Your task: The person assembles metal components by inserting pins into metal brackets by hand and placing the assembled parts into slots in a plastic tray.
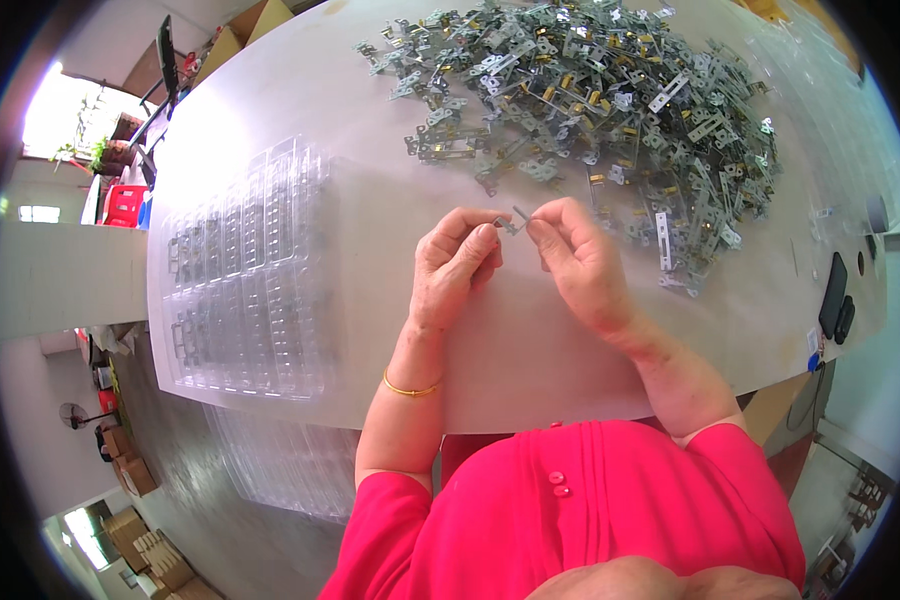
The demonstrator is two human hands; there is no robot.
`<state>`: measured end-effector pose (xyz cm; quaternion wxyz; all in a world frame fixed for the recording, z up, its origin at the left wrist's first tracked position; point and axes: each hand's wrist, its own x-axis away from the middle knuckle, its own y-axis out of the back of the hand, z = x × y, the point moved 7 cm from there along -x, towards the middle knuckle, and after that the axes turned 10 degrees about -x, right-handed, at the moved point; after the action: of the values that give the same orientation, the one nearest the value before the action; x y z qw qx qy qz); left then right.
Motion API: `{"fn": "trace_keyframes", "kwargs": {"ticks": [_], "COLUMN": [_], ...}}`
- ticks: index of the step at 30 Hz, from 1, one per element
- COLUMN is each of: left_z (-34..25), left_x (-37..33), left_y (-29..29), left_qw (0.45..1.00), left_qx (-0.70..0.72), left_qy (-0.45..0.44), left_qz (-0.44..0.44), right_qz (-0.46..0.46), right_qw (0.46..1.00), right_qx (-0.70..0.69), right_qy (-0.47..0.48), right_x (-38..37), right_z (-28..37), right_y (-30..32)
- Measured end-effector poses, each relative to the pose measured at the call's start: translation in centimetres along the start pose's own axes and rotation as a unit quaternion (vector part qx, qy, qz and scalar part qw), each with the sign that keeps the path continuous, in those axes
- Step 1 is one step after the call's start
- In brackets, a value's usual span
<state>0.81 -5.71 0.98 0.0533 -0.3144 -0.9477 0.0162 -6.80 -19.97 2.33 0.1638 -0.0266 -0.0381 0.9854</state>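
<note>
Since everything here rests on one white table [530, 370], it comes first as the largest thing. Next is one heap of metal parts [590, 110] at the far side; these are many dozens, too tangled for an exact count. To the left lies clear plastic traying [270, 392] in two blocks, with grey pieces in it; whether it is one tray or two, I cannot tell. More clear trays [280, 465], not countable, show below the table's edge. Then come two hands: the left hand [452, 265] pinches with thumb and forefinger, its other fingers curled, and the right hand [585, 270] pinches from the opposite side. Two dark objects [834, 293] lie near the right edge, and one gold-coloured bracelet [412, 391] is around the left forearm. Smallest is the metal piece [509, 227], held between both hands, nearer than the heap; if it is one part or two, I cannot tell. The step in hand seems to be fine fingertip work on it, and the next move calls, I judge, for a steady left pinch and exact right fingertips
</note>
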Motion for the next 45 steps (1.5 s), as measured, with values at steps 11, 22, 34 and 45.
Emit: {"fn": "trace_keyframes", "kwargs": {"ticks": [11, 22, 34, 45], "left_z": [0.5, -0.3, 0.9, 0.9], "left_x": [-0.1, 0.5, -0.3, -1.0], "left_y": [-0.9, -3.4, -0.8, -0.5], "left_qw": [0.999, 0.983, 0.987, 0.979], "left_qx": [0.004, -0.006, 0.114, 0.192], "left_qy": [0.0, -0.044, 0.078, -0.01], "left_qz": [0.047, 0.177, 0.084, 0.069], "right_qz": [0.065, 0.048, 0.114, -0.005], "right_qw": [0.96, 0.992, 0.962, 0.971], "right_qx": [-0.195, -0.099, 0.121, -0.237], "right_qy": [-0.19, -0.06, 0.216, 0.028], "right_x": [0.4, 0.1, 0.9, 0.3], "right_z": [-1.7, 0.0, 4.2, 0.6], "right_y": [0.6, 1.7, -0.6, 1.7]}}
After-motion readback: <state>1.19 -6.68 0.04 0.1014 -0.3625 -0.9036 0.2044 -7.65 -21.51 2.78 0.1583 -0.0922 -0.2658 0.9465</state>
